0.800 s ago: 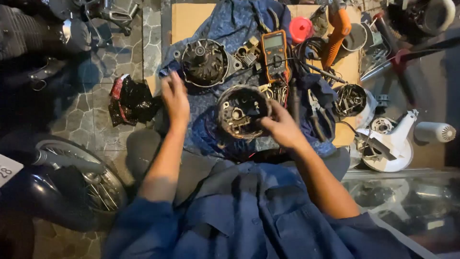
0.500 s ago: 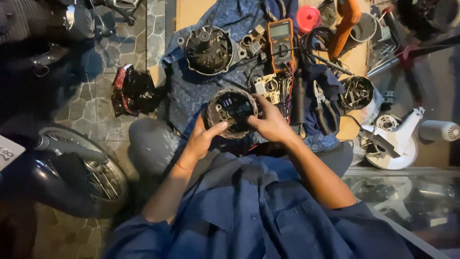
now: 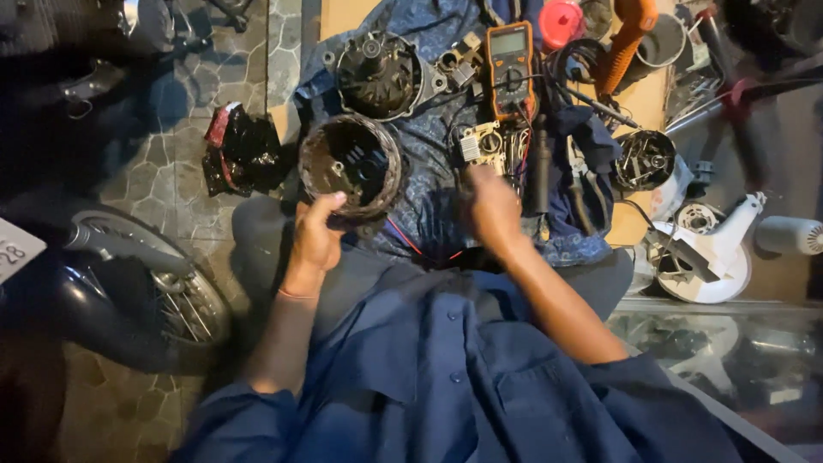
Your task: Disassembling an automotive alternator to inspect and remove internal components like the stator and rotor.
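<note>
My left hand grips the lower rim of a round black motor housing, lifted and tilted so its hollow inside faces me. My right hand is blurred and hovers over the blue cloth just below a small grey electrical part; I cannot see anything in it. A second round black motor part lies on the cloth further away. An orange multimeter lies above my right hand.
A black crumpled rag lies on the stone floor at left. A motorcycle wheel stands at lower left. To the right are a black round part, a white fan housing, an orange tool handle and a red lid.
My left hand came back from the far cloth, took the round housing and carried it left and up. My right hand let go of the housing and moved right.
</note>
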